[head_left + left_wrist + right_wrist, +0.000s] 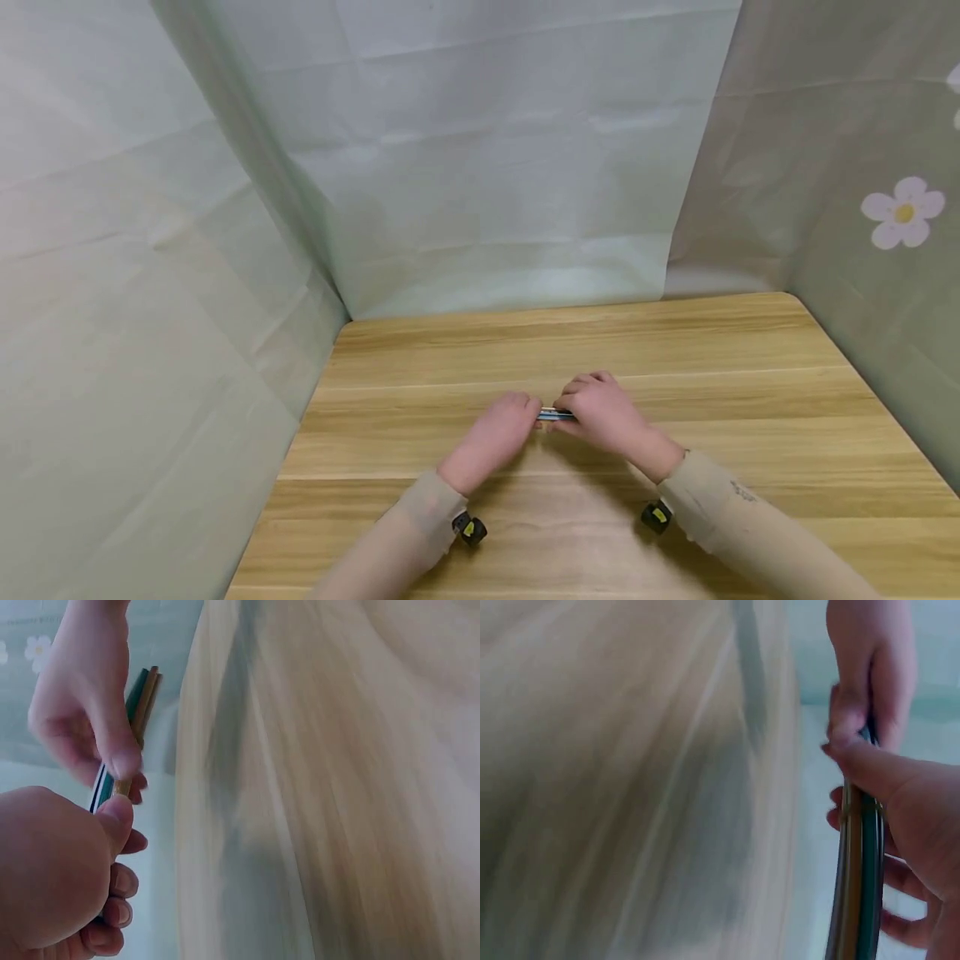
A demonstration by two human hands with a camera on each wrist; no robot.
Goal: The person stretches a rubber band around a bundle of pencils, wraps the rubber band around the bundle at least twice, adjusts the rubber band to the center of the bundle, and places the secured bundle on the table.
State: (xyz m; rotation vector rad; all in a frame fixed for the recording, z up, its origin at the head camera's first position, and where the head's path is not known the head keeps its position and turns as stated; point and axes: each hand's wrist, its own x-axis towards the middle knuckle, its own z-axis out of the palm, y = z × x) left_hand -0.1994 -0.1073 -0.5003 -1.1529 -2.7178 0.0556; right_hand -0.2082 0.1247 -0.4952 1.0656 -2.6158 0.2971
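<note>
A slim bundle of pencils [556,414], blue, green and brown, is held above the wooden table by both hands. My left hand [504,427] curls its fingers round one end, the thumb lying along it in the left wrist view. My right hand [606,417] pinches the bundle just beside the left hand, with the other fingers loosely bent behind it in the right wrist view. A thin band [850,813] appears to wrap the pencils [859,892] near the right thumb. The pencils' far ends [154,675] stick out past the right hand.
The wooden table [450,350] spreads beneath both hands. Pale fabric sheets [510,167] hang behind it and at both sides, close to its edges. A small black device [470,529] is worn at the left wrist, and another black device [657,516] at the right.
</note>
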